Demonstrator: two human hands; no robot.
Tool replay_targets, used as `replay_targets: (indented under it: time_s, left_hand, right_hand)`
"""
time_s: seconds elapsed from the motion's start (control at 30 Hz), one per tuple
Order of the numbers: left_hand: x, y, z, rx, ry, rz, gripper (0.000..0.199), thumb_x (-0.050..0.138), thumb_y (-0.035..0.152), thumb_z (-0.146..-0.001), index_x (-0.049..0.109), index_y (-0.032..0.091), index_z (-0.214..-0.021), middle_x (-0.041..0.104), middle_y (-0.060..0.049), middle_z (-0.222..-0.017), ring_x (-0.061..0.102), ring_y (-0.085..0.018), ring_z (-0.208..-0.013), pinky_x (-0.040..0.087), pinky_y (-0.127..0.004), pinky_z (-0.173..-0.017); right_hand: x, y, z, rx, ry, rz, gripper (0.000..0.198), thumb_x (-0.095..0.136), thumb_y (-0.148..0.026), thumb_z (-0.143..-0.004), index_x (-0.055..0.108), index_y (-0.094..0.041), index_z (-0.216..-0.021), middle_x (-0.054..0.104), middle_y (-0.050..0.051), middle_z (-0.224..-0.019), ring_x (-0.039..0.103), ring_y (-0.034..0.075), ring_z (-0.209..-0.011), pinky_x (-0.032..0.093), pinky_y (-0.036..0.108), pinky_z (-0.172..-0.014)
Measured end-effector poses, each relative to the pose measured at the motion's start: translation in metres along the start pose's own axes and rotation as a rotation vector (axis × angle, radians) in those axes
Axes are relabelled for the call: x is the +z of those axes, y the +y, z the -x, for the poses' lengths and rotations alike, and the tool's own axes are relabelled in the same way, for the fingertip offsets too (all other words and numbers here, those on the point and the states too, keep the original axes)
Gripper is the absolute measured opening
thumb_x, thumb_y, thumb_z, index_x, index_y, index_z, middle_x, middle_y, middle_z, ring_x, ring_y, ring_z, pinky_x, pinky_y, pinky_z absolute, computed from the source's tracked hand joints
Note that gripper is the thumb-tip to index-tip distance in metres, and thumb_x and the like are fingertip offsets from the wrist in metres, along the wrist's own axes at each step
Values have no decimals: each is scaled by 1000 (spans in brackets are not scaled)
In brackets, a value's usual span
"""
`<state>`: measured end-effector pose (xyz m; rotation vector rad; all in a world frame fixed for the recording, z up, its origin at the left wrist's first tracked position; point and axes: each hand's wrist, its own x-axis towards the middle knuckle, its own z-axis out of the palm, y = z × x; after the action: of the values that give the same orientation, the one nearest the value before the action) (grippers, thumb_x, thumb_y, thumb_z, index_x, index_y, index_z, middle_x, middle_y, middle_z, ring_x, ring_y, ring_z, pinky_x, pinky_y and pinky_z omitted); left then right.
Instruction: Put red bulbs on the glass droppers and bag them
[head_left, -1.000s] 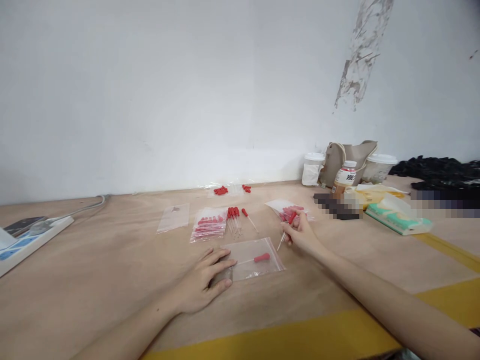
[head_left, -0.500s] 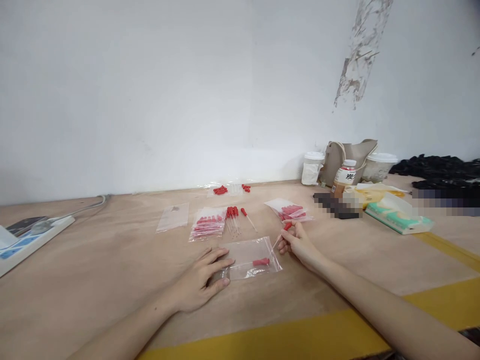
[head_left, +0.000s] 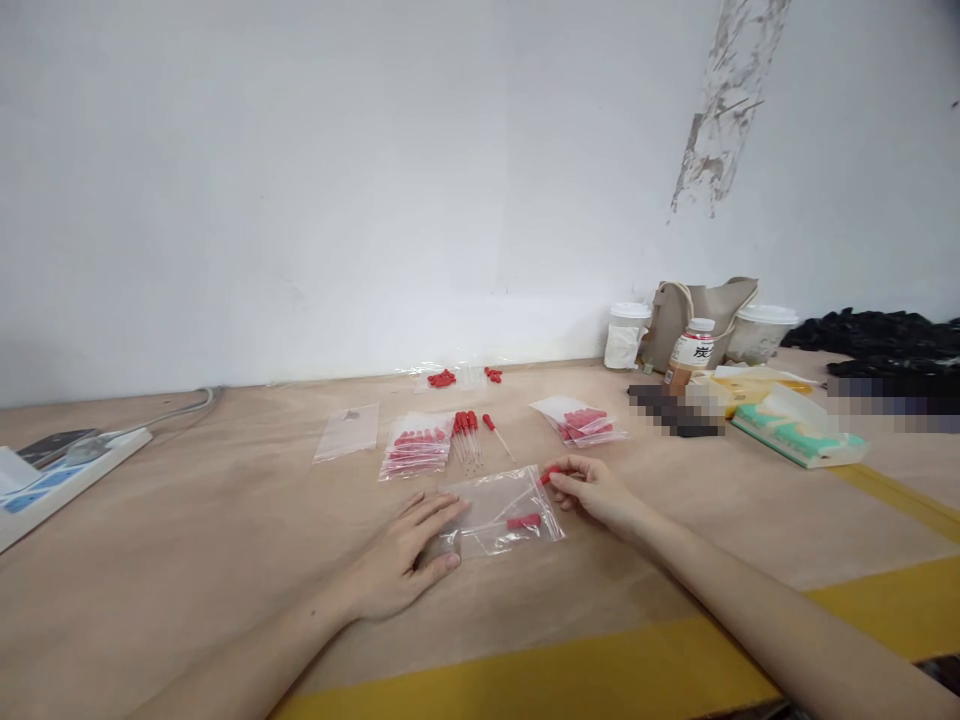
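Observation:
A clear zip bag [head_left: 491, 540] lies flat on the table, its mouth toward the right. Inside it rests a red-bulbed dropper [head_left: 523, 521]. My left hand [head_left: 409, 555] is open, fingers spread flat over the bag's left end. At the mouth, my right hand [head_left: 592, 490] pinches the red bulb of another dropper [head_left: 550, 473], whose thin clear stem reaches into the bag. Just behind are a row of loose droppers [head_left: 466, 425] and a single dropper [head_left: 499, 437] apart from them.
A stack of filled bags [head_left: 416, 450] and a flat bag [head_left: 347, 433] lie left, more filled bags [head_left: 585, 422] right. Red bulbs [head_left: 442, 379] sit by the wall. A power strip [head_left: 71, 485] is far left; a bottle [head_left: 690, 355], cups and tissue pack [head_left: 799, 435] stand right.
My right hand has moved slightly left, and the dropper's stem has slid from the bag's mouth well into the bag. My left hand stays on the bag.

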<state>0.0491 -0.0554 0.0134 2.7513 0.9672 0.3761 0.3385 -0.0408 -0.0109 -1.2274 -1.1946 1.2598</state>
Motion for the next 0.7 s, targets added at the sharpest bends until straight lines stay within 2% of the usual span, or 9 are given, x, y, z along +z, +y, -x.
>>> replay_targets:
  time_s: [0.07,0.13,0.27,0.33,0.47,0.6,0.7]
  left_hand:
    - [0,-1,0,0,-9,-1,51,38,39,-89,24,27,-136,34,-4,-137,28,-22,-126,27,-44,-102]
    - [0,-1,0,-7,-22,-7,51,38,40,-89,24,27,-136,33,-4,-138,27,-22,-127,27,-44,-103]
    - [0,0,-1,-26,-35,-13,51,38,41,-88,25,28,-136,32,-3,-139,27,-23,-127,25,-45,-103]
    - [-1,1,-1,-27,-34,-11,51,38,41,-88,25,28,-136,33,-3,-139,27,-24,-127,25,-45,-103]
    - [-1,0,-1,-25,-35,-5,50,38,42,-88,27,29,-135,31,-2,-139,27,-23,-127,25,-45,-103]
    - [1,-5,-3,-58,-33,25,39,30,37,-92,36,32,-130,34,0,-138,29,-21,-126,25,-44,-103]
    - [4,-8,-4,-49,3,52,36,34,36,-91,44,32,-125,41,-1,-133,34,-21,-123,28,-43,-102]
  right_hand:
    - [-4,1,0,-32,-103,162,23,66,-29,-65,57,-14,-80,52,-5,-54,42,4,-43,35,18,-42]
    - [-7,1,-1,-75,-180,239,30,69,-34,-61,58,-14,-80,52,-4,-54,41,5,-45,31,18,-42]
    - [-5,2,-2,-171,-173,263,35,71,-40,-57,56,-13,-75,56,-2,-61,46,7,-53,34,20,-50]
    - [-3,3,-2,-177,-174,281,36,71,-41,-57,56,-13,-74,54,-3,-59,43,7,-51,32,20,-49]
    - [-3,0,0,-182,-277,361,34,69,-43,-59,56,-14,-71,46,-6,-51,35,5,-46,24,19,-44]
    - [-10,-7,1,-204,-320,422,33,68,-43,-60,55,-14,-68,48,-4,-55,35,6,-47,24,20,-45]
    - [-11,-9,4,-238,-368,496,29,68,-40,-61,54,-14,-64,53,-1,-64,38,6,-51,27,20,-47]
